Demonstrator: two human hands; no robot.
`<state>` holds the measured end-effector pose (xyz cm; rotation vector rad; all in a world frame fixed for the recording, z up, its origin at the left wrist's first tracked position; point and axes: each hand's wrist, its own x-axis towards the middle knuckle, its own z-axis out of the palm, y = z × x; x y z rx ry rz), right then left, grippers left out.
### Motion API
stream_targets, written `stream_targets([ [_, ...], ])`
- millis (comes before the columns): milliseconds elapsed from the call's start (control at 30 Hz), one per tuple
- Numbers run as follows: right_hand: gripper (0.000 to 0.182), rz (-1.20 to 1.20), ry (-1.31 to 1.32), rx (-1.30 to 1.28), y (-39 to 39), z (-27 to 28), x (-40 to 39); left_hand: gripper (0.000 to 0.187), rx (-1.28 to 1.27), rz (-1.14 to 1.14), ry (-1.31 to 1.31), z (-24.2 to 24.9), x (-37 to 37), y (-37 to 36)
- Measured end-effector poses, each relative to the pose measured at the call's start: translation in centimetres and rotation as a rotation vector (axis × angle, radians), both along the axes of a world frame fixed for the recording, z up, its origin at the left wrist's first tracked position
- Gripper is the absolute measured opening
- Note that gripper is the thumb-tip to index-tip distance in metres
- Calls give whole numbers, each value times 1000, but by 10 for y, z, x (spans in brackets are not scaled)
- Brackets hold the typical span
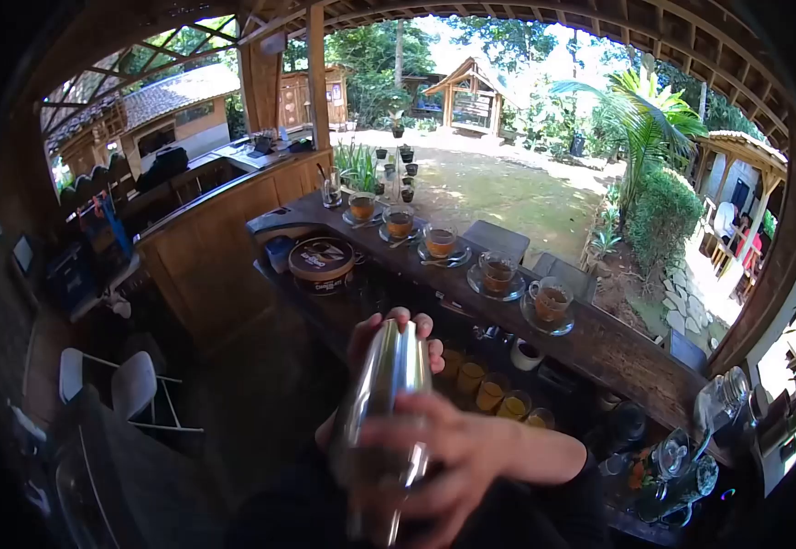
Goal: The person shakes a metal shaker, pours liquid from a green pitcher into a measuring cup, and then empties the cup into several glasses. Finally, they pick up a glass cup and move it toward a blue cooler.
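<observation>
Both my hands are wrapped round a shiny metal cocktail shaker point(387, 380), held tilted in front of my body. My left hand point(423, 328) grips its far end from behind, fingertips curled over the rim; the palm is hidden. Across the lower part lies my right hand point(434, 448), smeared by motion, its fingers round the metal. Beyond the shaker, several glass cups of brown drink stand on saucers along the wooden counter, the closest being a cup point(552, 300) at the right. Below them is a row of glasses with orange-yellow drink point(491, 393).
A round brown tub point(321, 261) sits at the counter's left end, near a glass with a straw point(331, 190). Glass jars point(723, 398) and glassware point(672, 457) crowd the right side. White folding chairs point(132, 384) stand at left. People point(736, 229) are far off outside.
</observation>
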<state>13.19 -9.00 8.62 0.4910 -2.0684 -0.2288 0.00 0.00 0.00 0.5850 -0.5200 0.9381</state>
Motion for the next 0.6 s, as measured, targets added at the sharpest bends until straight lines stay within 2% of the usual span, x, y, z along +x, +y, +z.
stream_targets([
  [33, 38, -54, -88, 38, -12, 4, 3, 39, 161, 65, -82, 18, 3, -11],
  [67, 38, 2, -92, 57, -8, 6, 2, 35, 202, 67, -73, 33, 2, -17],
  [100, 38, -2, -65, 87, 27, 4, -19, 35, 233, 62, -47, 26, -20, 16],
  [167, 41, -13, 4, -142, 68, -15, -29, 36, -278, 43, 119, -20, -31, 51],
  [200, 44, -125, 49, -401, 89, -31, -34, 38, -212, 123, 27, -52, -27, 62],
  [233, 47, -244, 93, -655, 102, -35, -37, 42, -151, 199, -72, -57, -21, 59],
  [267, 47, -259, 89, -638, 106, -36, -37, 42, -186, 190, 0, -59, -21, 56],
  [300, 54, -220, 103, -588, 107, -34, -38, 42, -210, 178, 72, -33, -20, 43],
  [333, 63, -179, 110, -545, 104, -24, -42, 39, -342, 160, 90, -41, -31, 44],
  [367, 51, -202, -22, -368, 88, -17, -43, 36, -298, 68, 152, -46, -47, 55],
  [400, 41, -59, -18, -88, 73, -4, -55, 35, -250, -22, 214, -23, -60, 53],
  [433, 41, -49, -137, -30, 55, 4, -57, 35, -40, -31, 31, -3, -58, 54],
  [500, 41, -140, -276, -75, 46, 0, -61, 35, 163, 122, -19, 19, -64, 46],
  [533, 41, -72, -134, -69, 58, -4, -68, 37, 216, 129, 46, 16, -72, 55],
  [567, 41, -2, 6, -67, 71, -10, -74, 37, 169, 47, 66, -1, -78, 74],
  [600, 49, -77, -47, -293, 89, -18, -70, 34, -39, 298, 201, -2, -78, 59],
])
